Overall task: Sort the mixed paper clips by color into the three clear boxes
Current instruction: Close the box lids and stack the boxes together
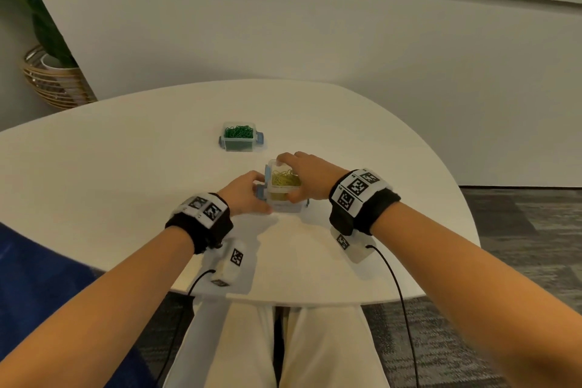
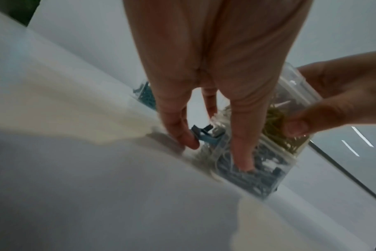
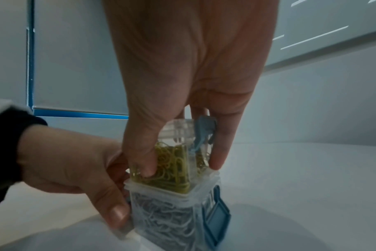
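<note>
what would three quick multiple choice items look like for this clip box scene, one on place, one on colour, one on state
1. Where is the yellow-clip box?
A. atop the lower box
B. beside the green-clip box
C. on the floor

2. What colour are the latches?
A. red
B. blue
C. black

3. What is the right hand doing?
A. lying flat on the table
B. gripping the yellow-clip box
C. pointing at the wall

Answers:
1 A, it sits on the lower box's lid.
2 B, blue tabs show on the sides.
3 B, thumb and fingers clasp its sides.
</note>
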{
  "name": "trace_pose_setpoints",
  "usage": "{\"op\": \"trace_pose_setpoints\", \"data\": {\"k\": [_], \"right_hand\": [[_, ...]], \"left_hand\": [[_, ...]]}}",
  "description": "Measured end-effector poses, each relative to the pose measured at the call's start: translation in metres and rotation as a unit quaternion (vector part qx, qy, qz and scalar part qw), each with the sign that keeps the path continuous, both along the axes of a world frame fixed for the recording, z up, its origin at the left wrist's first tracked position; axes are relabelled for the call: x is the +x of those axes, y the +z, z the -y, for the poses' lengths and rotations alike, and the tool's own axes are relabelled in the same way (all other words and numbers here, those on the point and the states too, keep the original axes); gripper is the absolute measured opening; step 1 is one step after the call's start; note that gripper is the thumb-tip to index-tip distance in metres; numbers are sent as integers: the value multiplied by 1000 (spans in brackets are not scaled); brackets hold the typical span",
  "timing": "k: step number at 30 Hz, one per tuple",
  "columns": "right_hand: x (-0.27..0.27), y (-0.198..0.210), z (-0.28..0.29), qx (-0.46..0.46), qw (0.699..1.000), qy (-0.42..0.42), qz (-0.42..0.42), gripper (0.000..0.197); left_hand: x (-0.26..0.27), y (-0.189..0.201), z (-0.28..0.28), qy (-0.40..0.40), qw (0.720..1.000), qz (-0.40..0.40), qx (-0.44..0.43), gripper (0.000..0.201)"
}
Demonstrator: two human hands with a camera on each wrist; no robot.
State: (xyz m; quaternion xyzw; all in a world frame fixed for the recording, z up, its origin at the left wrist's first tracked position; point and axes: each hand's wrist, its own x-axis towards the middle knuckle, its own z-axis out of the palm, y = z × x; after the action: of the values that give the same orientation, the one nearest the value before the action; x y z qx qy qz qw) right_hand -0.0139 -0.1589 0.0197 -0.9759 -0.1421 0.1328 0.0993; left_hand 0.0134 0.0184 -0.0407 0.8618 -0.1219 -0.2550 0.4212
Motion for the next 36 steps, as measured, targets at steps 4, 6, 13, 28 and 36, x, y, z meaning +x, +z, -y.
{"op": "trace_pose_setpoints", "data": {"k": [4, 6, 13, 28, 36], "right_hand": [[2, 0, 1, 7, 1000, -2, -7, 79], [2, -1, -1, 4, 1000, -6, -7, 79], [7, 16, 10, 155, 972, -91, -153, 90], [19, 2, 33, 336, 851, -296, -273, 43], [43, 15, 29, 192, 933, -230, -202, 56]], "left_hand": [[4, 21, -3, 5, 1000, -22, -1, 52], [2, 37, 5, -33, 994, 58, 82, 38], [5, 43, 15, -53, 980, 120, 151, 104], [20, 17, 31, -111, 978, 166, 63, 85], [32, 18, 36, -108, 977, 164, 86, 93]]}}
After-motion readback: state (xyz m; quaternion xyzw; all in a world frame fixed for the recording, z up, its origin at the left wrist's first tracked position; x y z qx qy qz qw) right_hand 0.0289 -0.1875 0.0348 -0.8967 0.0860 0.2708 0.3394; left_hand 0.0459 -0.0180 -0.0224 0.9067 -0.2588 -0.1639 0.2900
